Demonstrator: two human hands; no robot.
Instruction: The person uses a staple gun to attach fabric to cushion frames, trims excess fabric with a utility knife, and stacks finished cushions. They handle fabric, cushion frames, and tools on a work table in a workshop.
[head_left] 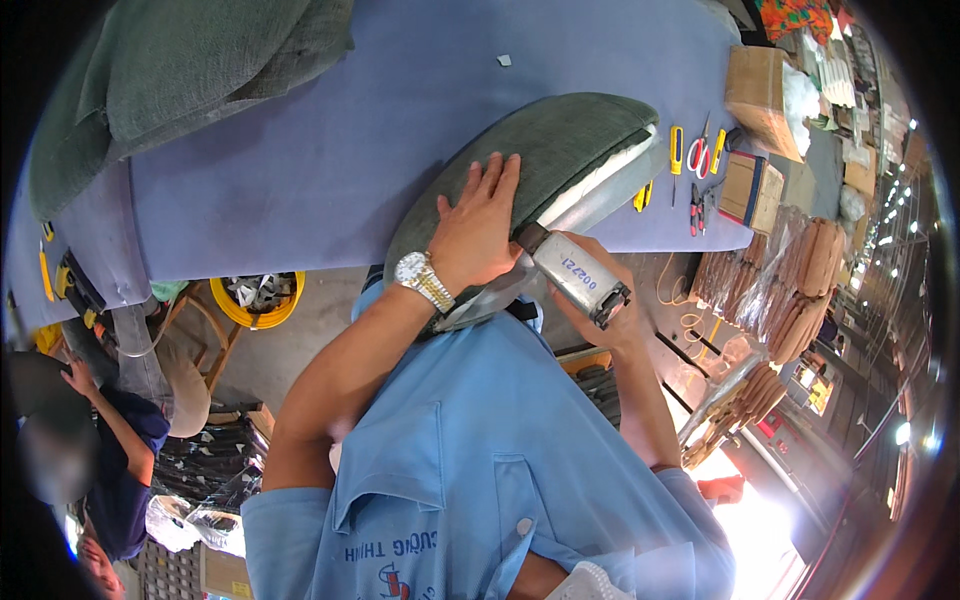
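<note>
A dark green fabric-covered cushion (545, 140), rounded in shape, lies tilted at the table's near edge against my body. White padding shows along its open side, above a smooth greyish base. My left hand (480, 218), with a metal watch on its wrist, lies on the fabric, fingers stretched out and slightly apart. In my right hand (598, 285) is a silver staple gun (580, 272), its dark nose against the cushion's edge close to my left hand. My right fingers are partly hidden behind the tool.
On the blue-covered table (300, 180), another green upholstered piece (210, 70) lies far left. Scissors (698, 155), pliers (697, 210) and yellow-handled tools stand right, near cardboard boxes (765, 100). A yellow bucket of scraps (258, 300) sits below left. Another person (115, 450) is at lower left.
</note>
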